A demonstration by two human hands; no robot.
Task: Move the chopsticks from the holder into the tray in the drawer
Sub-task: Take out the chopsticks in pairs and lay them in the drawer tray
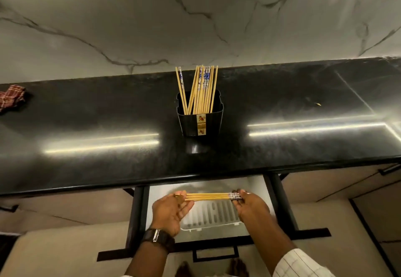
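Observation:
A black square holder (200, 122) stands on the dark countertop and holds several wooden chopsticks (200, 90) with blue-patterned tops. Below it an open drawer (280, 203) contains a white slotted tray (213, 217). A small bundle of chopsticks (208, 196) lies level above the tray, held at both ends. My left hand (171, 211) pinches the plain tips on the left. My right hand (249, 205) grips the patterned ends on the right. The tray's left and right parts are hidden by my hands.
The glossy black countertop (86, 129) runs across the view, backed by a marble wall. A red checked cloth (12, 97) lies at its far left. A small yellow scrap (318, 104) sits at the right. Beige cabinet fronts flank the drawer, whose black handle (214, 254) is near me.

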